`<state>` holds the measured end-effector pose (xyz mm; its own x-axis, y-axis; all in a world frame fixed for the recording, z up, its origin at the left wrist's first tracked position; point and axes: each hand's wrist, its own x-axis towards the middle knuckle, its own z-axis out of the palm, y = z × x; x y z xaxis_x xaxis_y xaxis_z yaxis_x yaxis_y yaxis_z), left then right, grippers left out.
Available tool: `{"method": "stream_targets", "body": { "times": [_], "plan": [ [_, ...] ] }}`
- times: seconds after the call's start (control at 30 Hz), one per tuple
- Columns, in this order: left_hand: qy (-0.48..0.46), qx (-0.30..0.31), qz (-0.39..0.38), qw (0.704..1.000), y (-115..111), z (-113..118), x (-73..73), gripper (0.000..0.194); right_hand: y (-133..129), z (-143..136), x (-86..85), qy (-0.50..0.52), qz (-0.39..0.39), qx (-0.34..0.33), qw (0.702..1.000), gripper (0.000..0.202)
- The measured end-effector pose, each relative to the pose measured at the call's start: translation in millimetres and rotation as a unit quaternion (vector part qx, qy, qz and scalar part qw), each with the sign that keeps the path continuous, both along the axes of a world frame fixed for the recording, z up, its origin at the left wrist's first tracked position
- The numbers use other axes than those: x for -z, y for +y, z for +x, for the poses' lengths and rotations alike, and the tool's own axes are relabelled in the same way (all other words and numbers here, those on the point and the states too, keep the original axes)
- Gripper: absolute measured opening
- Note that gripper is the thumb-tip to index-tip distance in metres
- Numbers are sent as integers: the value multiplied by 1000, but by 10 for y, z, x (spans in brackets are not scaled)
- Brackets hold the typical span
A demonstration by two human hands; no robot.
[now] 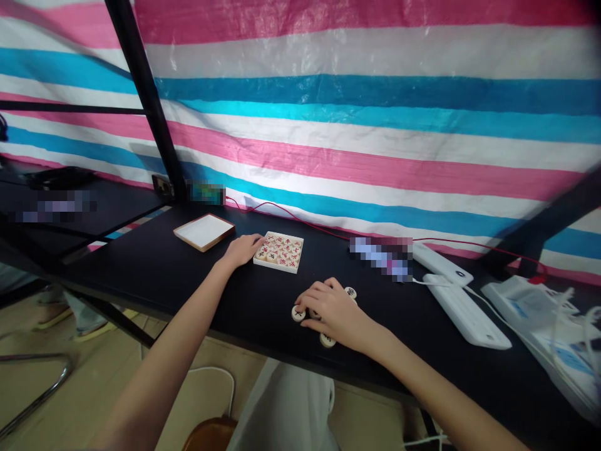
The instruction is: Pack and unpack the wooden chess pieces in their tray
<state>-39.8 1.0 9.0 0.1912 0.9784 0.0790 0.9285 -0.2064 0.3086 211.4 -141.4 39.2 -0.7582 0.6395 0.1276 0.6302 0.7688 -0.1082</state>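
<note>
Xiangqi pieces lie loose on the black table under and around the right hand, which rests palm down with its fingers curled over the small cluster; whether it actually pinches one of them cannot be told from this angle. Three discs show at its edges, one by the fingertips, one beyond the knuckles and one at the heel of the palm, this last lying near the table's front edge. A careless sweep of the wrist could, by the look of it, push that disc off onto the floor. The left hand lies open against the near left side of the shallow box of pieces, touching its rim without grasping; a nudge there could slide the box or unsettle the packed rows. The box lid lies apart to the left, and white power strips with trailing cables sit well to the right.
</note>
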Motion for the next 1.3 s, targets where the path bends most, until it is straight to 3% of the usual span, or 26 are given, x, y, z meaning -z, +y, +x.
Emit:
{"method": "stream_targets", "body": {
  "times": [0.17,0.27,0.43,0.63,0.8,1.3],
  "plan": [
    [0,3,4,1000,3,-11,13,54,16,-154,18,-11,40,-10,999,15],
    [1,5,3,1000,13,-13,16,54,99,-194,-24,32,52,5,998,13],
    [-1,6,7,1000,22,-18,25,53,541,-228,-82,139,71,96,983,18],
    [-8,9,6,1000,30,-24,43,52,935,-339,91,119,66,143,980,25],
    [-1,9,7,1000,40,-26,45,52,984,-358,200,129,55,126,982,25],
    [-6,6,0,1000,9,-7,12,51,961,-303,201,136,38,111,984,18]
  ]
}}
